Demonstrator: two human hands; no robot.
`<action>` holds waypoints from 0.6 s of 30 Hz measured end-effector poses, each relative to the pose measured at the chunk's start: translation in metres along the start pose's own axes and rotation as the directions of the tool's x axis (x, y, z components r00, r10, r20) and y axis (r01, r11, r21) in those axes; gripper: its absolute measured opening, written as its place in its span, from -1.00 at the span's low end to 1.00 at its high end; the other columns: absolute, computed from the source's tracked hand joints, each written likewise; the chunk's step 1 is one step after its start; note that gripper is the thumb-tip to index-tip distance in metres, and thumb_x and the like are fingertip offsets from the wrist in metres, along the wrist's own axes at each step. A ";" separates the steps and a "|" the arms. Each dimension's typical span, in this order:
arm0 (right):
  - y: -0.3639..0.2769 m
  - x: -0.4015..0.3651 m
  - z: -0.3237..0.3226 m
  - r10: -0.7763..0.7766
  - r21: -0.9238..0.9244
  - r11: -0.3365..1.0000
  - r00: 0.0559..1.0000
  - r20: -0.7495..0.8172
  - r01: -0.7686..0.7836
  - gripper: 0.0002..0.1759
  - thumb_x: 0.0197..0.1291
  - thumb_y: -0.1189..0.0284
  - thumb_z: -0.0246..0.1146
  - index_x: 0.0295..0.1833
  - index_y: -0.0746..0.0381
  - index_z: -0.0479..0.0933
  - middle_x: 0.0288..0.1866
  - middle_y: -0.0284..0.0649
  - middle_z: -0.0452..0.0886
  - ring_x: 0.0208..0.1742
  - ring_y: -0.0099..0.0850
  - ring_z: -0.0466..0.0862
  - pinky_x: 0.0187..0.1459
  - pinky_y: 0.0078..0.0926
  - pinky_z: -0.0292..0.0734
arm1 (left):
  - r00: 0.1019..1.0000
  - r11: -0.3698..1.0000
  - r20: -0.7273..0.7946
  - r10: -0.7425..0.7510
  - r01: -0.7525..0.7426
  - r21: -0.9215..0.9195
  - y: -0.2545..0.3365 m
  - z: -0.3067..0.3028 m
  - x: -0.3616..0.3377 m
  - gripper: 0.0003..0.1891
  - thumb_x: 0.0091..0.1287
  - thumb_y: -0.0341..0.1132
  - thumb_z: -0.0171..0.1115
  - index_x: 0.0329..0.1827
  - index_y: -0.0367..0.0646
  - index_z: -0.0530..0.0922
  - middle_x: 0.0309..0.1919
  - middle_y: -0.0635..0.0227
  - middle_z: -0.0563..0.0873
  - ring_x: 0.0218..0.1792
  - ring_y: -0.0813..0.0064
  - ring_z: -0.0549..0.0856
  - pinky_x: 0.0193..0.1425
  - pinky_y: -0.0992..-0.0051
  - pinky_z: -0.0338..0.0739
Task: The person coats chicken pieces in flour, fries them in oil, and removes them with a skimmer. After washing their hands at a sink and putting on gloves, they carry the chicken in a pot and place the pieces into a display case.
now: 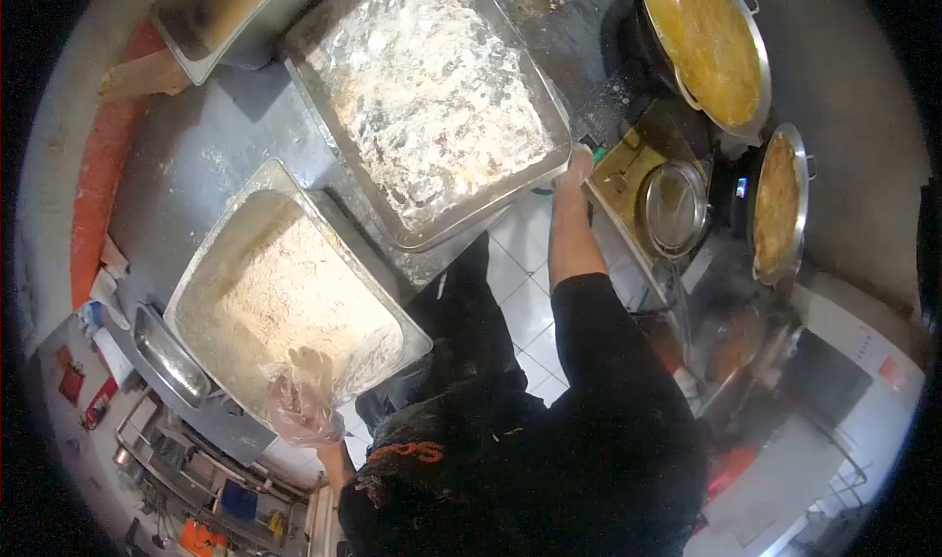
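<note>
My left hand (304,406), in a clear plastic glove, is at the near edge of a deep metal pan (199,284) of pale flour (294,282). Its fingers are blurred under the plastic, so their pose cannot be made out. My right hand (579,164) is at the right corner of a large metal tray (432,231); its fingers are mostly hidden, and a green item (598,155) shows beside it. White flour-coated pieces (442,86) cover the bottom of that tray.
Two pots of yellow-brown oil (706,47) stand at the right, near a round strainer (675,207) on a yellowish tray. Another metal pan (211,27) is at the upper left, with a person's hand (147,76) beside it. A small metal tray (169,356) lies at the left.
</note>
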State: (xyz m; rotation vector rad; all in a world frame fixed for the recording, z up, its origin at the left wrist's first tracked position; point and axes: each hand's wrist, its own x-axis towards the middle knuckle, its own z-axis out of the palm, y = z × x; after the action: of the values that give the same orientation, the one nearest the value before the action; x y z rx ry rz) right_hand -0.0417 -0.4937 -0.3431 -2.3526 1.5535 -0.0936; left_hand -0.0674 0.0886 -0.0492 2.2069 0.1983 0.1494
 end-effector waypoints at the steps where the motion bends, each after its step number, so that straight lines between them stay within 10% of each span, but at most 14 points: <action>1: 0.004 0.003 0.005 0.003 0.019 1.000 1.000 0.004 -0.003 -0.78 0.12 0.38 0.12 -0.32 0.20 0.67 -0.28 -0.03 0.68 -0.21 -0.11 0.68 -0.14 -0.15 0.53 | 1.000 1.000 -0.007 0.016 -0.016 0.008 -0.005 -0.001 -0.001 -0.60 0.31 -0.23 0.26 0.02 -0.42 0.49 -0.09 0.07 0.61 -0.06 0.22 0.61 -0.05 0.33 0.60; 3: 0.017 0.010 0.024 -0.148 -0.164 0.977 0.988 -0.045 0.138 -0.76 0.14 0.37 0.10 -0.32 0.19 0.67 -0.31 -0.07 0.69 -0.20 -0.13 0.69 -0.12 -0.14 0.54 | 0.998 0.996 0.067 0.009 -0.015 0.093 -0.012 -0.008 -0.004 -0.59 0.34 -0.49 0.17 0.20 -0.44 0.33 0.07 0.04 0.49 0.01 0.22 0.56 0.15 0.25 0.56; 11: -0.004 0.005 0.003 0.300 0.453 0.850 0.954 0.003 -0.269 -0.75 0.04 0.35 0.21 -0.39 0.35 0.61 -0.33 0.03 0.69 -0.23 -0.06 0.69 -0.18 -0.14 0.52 | 0.992 0.979 0.074 0.101 -0.113 0.169 0.035 0.001 0.004 -0.62 0.35 -0.48 0.15 0.19 -0.43 0.36 0.01 0.05 0.55 -0.03 0.29 0.58 0.08 0.37 0.53; 18: -0.023 -0.005 -0.025 0.328 0.430 0.842 0.942 0.073 -0.326 -0.76 0.05 0.35 0.20 -0.37 0.34 0.61 -0.26 0.08 0.69 -0.17 -0.04 0.69 -0.16 -0.17 0.50 | 0.998 0.995 -0.026 0.061 -0.059 0.078 0.033 0.006 0.006 -0.64 0.24 -0.34 0.24 0.04 -0.39 0.51 -0.11 0.03 0.63 -0.08 0.18 0.64 -0.04 0.30 0.60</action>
State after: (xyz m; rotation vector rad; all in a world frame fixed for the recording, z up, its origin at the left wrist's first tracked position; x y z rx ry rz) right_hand -0.0291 -0.4862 -0.3116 -1.7200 1.7025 -0.3312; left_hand -0.0579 0.0656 -0.0268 2.2898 0.1559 0.2091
